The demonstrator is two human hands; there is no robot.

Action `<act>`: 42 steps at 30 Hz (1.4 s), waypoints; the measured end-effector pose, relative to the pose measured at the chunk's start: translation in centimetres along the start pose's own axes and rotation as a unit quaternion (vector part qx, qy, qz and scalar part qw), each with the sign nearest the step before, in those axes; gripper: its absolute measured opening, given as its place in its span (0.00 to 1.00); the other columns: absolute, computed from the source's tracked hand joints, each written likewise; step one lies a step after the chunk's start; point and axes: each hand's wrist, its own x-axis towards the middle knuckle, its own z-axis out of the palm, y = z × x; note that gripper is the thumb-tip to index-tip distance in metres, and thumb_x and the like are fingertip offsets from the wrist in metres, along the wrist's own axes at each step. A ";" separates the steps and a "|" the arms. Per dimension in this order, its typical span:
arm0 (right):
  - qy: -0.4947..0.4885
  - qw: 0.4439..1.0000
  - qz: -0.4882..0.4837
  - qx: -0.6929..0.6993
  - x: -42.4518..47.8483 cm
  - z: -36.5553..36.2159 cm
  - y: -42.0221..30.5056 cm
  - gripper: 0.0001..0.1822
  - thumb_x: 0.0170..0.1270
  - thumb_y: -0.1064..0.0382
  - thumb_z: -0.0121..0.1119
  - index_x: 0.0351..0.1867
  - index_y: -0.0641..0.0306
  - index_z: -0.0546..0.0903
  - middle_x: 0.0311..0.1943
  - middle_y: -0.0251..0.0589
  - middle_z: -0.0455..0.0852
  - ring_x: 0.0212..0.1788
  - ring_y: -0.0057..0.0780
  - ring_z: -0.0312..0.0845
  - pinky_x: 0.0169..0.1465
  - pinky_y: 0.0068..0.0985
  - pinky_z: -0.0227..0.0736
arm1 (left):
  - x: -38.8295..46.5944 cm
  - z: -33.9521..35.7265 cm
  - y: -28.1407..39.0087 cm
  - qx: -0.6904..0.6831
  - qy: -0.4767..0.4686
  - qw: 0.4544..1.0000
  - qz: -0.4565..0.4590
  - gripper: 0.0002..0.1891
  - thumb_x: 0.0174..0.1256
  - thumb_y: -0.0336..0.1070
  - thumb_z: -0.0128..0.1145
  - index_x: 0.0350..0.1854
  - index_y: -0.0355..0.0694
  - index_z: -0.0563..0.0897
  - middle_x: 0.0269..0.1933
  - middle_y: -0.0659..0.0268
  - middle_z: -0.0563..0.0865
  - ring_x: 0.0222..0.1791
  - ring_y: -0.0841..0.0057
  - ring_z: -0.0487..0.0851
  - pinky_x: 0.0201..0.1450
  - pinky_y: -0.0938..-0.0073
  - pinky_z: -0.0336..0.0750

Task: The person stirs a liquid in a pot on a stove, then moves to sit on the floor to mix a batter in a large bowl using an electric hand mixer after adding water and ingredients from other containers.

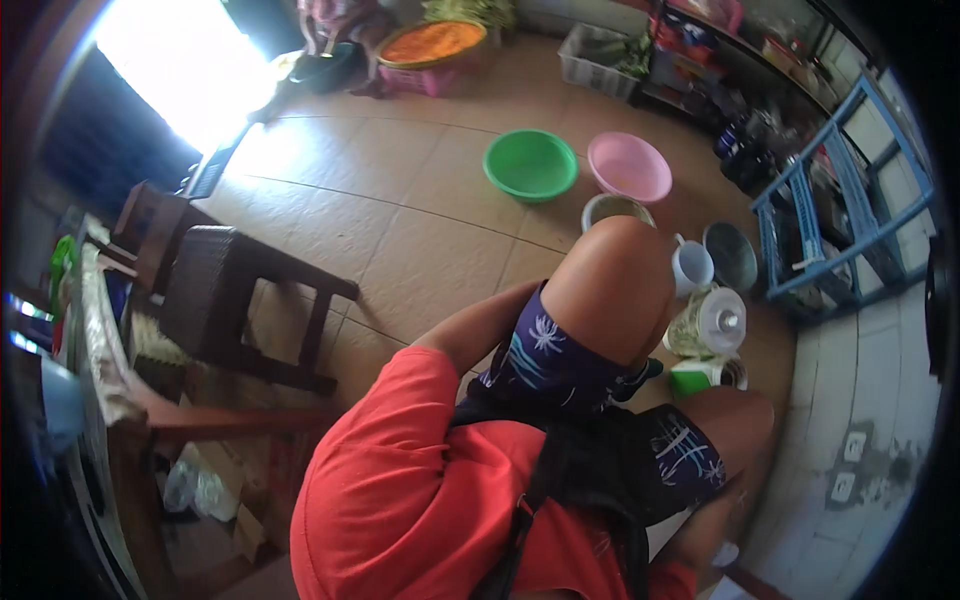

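Note:
Neither of my hands is in view. My left forearm [487,319] passes behind my raised knee, which hides the hand, and my right forearm [694,525] shows at the lower right with its hand hidden. On the tiled floor before me stand a green plastic basin [530,166] and a pink plastic basin [630,166]. A pale round container [611,206] is partly covered by my knee. Beside that knee are a light plastic pitcher [691,268], a dark grey basin [730,256], a clear jar with a white lid [709,322] and a green-and-white appliance [705,375], possibly a blender base.
A brown plastic stool [225,292] and wooden furniture [127,420] stand at left. A blue rack [817,217] leans near the white wall [840,367]. Farther off are a tray of orange shreds [433,41], a crate of greens [600,64] and another person [341,15] by a dark basin.

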 end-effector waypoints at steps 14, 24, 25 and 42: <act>-0.081 0.993 0.008 0.083 2.7 -0.9 2.3 0.18 0.63 0.58 0.55 0.48 0.70 0.75 0.34 0.48 0.83 0.39 0.31 0.79 0.46 0.29 0.72 | -21.8 -9.2 11.0 -0.206 0.091 0.973 0.047 0.27 0.60 0.58 0.51 0.44 0.36 0.80 0.42 0.57 0.83 0.40 0.67 0.81 0.46 0.67 0.75; -0.061 0.993 0.017 0.096 2.2 0.9 0.6 0.18 0.63 0.58 0.55 0.48 0.70 0.76 0.34 0.47 0.83 0.39 0.30 0.79 0.45 0.28 0.72 | -19.1 -14.6 15.0 -0.204 0.117 0.971 0.032 0.27 0.63 0.59 0.48 0.43 0.35 0.80 0.38 0.58 0.84 0.36 0.71 0.83 0.44 0.69 0.77; -0.059 0.993 0.016 0.098 2.4 1.1 0.1 0.18 0.63 0.58 0.55 0.48 0.70 0.76 0.34 0.47 0.83 0.39 0.30 0.79 0.45 0.28 0.72 | -18.4 -15.0 14.4 -0.205 0.116 0.971 0.028 0.27 0.63 0.59 0.47 0.43 0.35 0.80 0.37 0.58 0.85 0.35 0.72 0.83 0.43 0.69 0.77; -0.132 0.959 0.140 0.206 10.4 12.5 -9.6 0.17 0.63 0.57 0.55 0.47 0.69 0.76 0.33 0.46 0.84 0.39 0.29 0.79 0.45 0.28 0.72 | -8.7 -15.7 10.8 0.193 -0.091 0.975 -0.065 0.25 0.64 0.55 0.48 0.52 0.37 0.77 0.52 0.60 0.79 0.51 0.72 0.75 0.58 0.69 0.66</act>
